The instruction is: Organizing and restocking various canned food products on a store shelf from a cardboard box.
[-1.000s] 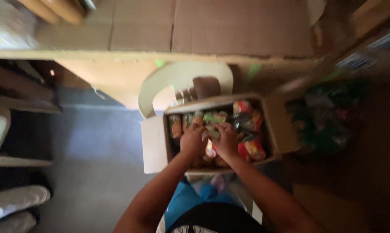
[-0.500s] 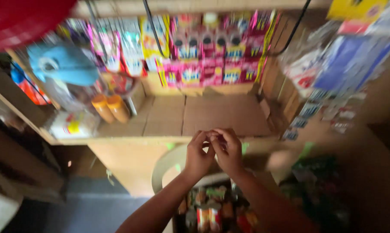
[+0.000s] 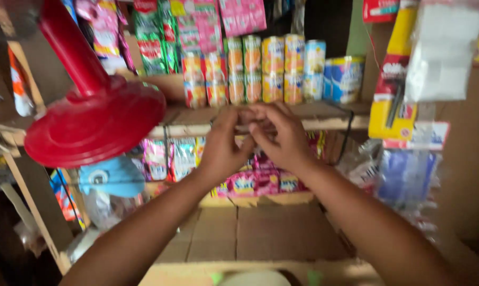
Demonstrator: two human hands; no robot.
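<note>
Both hands, left hand [image 3: 223, 145] and right hand [image 3: 282, 135], meet fingertip to fingertip before the wooden shelf [image 3: 324, 119] of stacked tins [image 3: 260, 69], pinching something too blurred to identify. Placing step, likely; next calls for a steady reach to the shelf.

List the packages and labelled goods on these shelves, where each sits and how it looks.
Orange and yellow labelled tins: stacked in rows on the upper wooden shelf, cylindrical.
Blue and white labelled tins: right end of that shelf.
Green and pink hanging sachets: strips at the top, above the tins.
Pink and yellow packets: lower row, below the hands.
Yellow carded pack: hanging at right, tall rectangle.
Both hands: raised together before the shelf edge.
</note>
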